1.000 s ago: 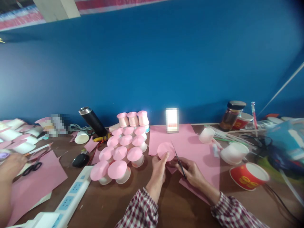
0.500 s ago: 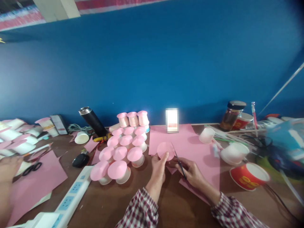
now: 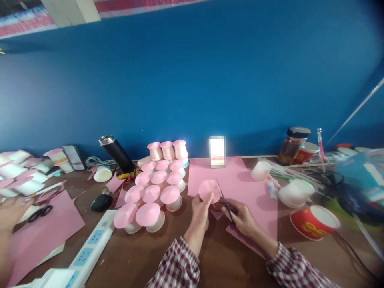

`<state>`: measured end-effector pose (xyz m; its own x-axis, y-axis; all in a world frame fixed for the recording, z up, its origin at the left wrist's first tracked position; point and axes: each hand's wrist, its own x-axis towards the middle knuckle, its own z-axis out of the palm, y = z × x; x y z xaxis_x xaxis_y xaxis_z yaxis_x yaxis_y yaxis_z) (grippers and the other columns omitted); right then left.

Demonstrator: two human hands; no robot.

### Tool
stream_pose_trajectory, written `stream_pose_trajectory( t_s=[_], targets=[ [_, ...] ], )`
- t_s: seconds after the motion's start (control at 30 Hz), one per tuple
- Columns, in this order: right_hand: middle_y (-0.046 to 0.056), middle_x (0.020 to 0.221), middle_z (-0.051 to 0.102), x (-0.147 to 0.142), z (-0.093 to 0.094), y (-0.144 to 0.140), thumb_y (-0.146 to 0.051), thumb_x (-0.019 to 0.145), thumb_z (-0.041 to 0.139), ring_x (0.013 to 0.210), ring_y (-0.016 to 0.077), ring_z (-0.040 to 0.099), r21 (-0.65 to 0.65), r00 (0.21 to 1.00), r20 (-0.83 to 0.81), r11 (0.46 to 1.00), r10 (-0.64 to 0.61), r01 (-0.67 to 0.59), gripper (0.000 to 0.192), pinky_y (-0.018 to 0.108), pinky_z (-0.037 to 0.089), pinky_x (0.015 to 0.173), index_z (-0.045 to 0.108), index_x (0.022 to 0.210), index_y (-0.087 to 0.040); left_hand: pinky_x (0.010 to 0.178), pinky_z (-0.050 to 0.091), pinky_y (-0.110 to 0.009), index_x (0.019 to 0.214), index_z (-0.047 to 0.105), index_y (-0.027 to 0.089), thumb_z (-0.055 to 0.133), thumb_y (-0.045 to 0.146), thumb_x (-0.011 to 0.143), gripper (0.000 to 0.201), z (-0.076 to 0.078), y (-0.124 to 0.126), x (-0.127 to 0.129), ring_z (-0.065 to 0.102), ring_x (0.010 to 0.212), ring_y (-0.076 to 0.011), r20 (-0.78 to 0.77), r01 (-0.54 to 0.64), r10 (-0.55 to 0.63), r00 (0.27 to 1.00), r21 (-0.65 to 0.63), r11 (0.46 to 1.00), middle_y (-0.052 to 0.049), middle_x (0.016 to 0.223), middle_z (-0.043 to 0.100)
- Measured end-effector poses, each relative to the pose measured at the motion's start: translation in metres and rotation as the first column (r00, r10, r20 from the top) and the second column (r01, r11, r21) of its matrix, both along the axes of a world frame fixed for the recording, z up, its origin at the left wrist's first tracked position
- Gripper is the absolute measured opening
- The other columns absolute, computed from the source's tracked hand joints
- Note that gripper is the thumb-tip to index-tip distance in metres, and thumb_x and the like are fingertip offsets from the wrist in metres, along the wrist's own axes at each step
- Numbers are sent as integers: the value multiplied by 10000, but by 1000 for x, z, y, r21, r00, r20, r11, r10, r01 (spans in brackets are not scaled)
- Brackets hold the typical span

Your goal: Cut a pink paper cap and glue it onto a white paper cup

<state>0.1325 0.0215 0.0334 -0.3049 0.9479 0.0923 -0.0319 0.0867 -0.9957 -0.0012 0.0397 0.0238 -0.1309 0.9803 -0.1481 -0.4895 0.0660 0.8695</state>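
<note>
Blue wall is filling the background behind your brown wooden table (image 3: 144, 256), which is crowded with craft supplies. Your left hand (image 3: 200, 212) is pinching a round pink paper disc (image 3: 210, 189) at its lower edge, holding it upright just above the large pink paper sheet (image 3: 240, 180). Your right hand (image 3: 243, 218) is gripping the small dark scissors (image 3: 225, 202), blades touching the disc's right edge. Judging by this, you are trimming the circle: turn the paper into the blades and take short snips. Left of your hands, white paper cups topped with pink discs (image 3: 151, 196) are standing in rows. Another person's hand (image 3: 10, 212) is reaching in at the far left, near black scissors (image 3: 40, 212).
</note>
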Motion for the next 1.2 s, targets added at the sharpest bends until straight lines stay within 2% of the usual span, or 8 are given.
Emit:
stream_pose_trajectory(
  t_s=[0.2, 0.6, 0.87, 1.2],
  targets=[
    [132, 1013, 708, 1, 1, -1, -434, 789, 643, 956, 289, 660, -19, 1000, -4, 1000, -9, 9, 380, 434, 520, 863, 656, 1039, -148, 639, 487, -295, 895, 668, 73, 763, 375, 614, 423, 1, 0, 1, 663, 713, -226, -12, -9, 8, 1000, -30, 1000, -144, 831, 708],
    [131, 996, 710, 3, 5, -1, -487, 766, 645, 944, 286, 659, -25, 1000, -12, 1000, 6, -6, 412, 424, 517, 860, 673, 1008, -154, 674, 488, -310, 875, 679, 87, 756, 350, 630, 367, 1, -1, 1, 656, 730, -220, 20, 34, -34, 999, -2, 999, -133, 845, 706],
    [123, 1020, 708, 5, 3, -1, -404, 807, 632, 969, 282, 655, -32, 1000, -1, 999, 2, -2, 342, 410, 520, 863, 656, 1046, -160, 653, 480, -293, 865, 670, 89, 742, 340, 654, 336, -4, 1, 0, 648, 707, -199, 13, 28, -28, 1000, 14, 1000, -117, 819, 701],
    [122, 1047, 701, 6, 3, -1, -353, 821, 629, 979, 283, 654, -25, 1000, -11, 1000, 18, -19, 322, 419, 518, 871, 646, 1076, -158, 580, 460, -269, 856, 649, 100, 738, 340, 656, 325, -2, 1, 1, 620, 601, -165, 30, 11, -11, 1000, -10, 1000, -86, 740, 686]
  ],
)
